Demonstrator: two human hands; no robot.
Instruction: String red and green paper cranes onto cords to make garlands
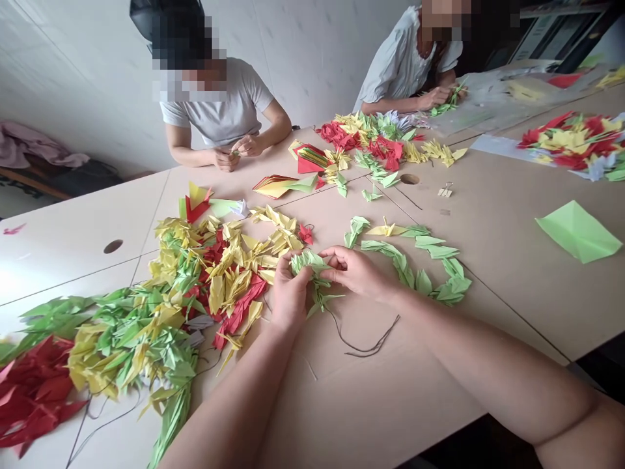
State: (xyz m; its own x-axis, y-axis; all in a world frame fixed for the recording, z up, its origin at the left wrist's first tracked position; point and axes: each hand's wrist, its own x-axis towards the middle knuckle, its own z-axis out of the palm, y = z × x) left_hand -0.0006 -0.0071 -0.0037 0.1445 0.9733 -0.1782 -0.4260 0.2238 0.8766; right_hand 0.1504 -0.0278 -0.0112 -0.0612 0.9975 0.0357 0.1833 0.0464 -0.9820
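A bunch of folded green paper cranes is gathered in my left hand, its thumb and fingers closed round them. My right hand pinches at the right end of this bunch; what exactly lies between its fingertips is hidden. Below my hands, a dark cord trails onto the table. To the right curves a row of green folded cranes, with one yellow crane at its top. Left of my hands lie strings of yellow cranes and red cranes.
A large heap of green and yellow cranes covers the table's left, beside red ones. Folded paper stacks, a binder clip and a green sheet lie farther off. Two people sit opposite, handling small pieces.
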